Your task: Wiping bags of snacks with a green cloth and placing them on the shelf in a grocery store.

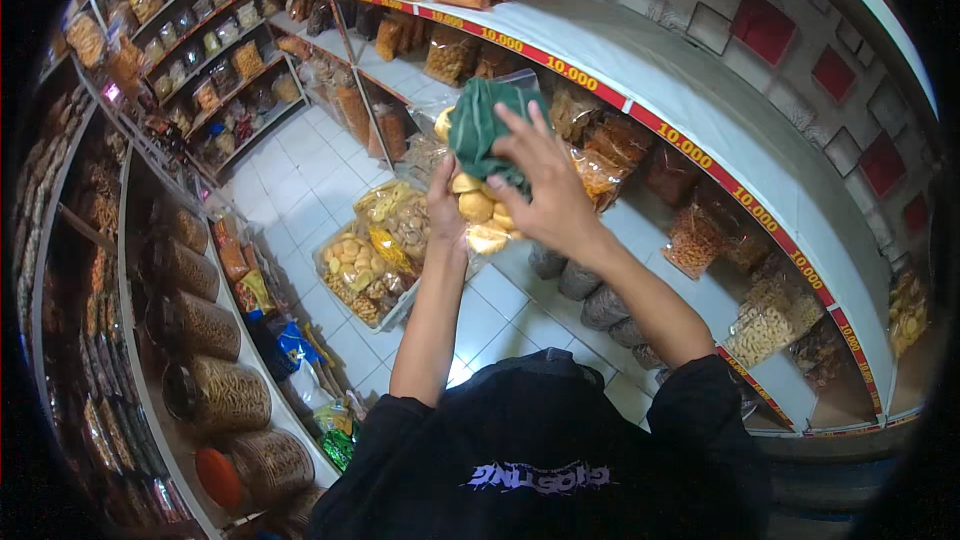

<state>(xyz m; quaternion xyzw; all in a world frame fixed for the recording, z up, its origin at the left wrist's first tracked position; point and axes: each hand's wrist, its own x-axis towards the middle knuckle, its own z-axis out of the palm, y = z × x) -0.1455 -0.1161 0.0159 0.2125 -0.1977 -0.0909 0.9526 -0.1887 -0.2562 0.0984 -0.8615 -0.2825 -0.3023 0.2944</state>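
Observation:
A clear plastic bag of round yellow snacks is held up in front of my chest by my left hand, which grips its left side. A green cloth lies against the upper part of that bag. On the cloth's right side rests my right hand, its fingers spread over the fabric; whether they pinch it is hard to tell. Below and left of the hands, a white basket of bagged snacks stands on the tiled floor.
A white shelf with a red and yellow price strip curves along the right, bagged snacks beneath it. Dark bundles sit on the floor by the shelf base. Plastic jars line the left shelving, with more snack packs beside them.

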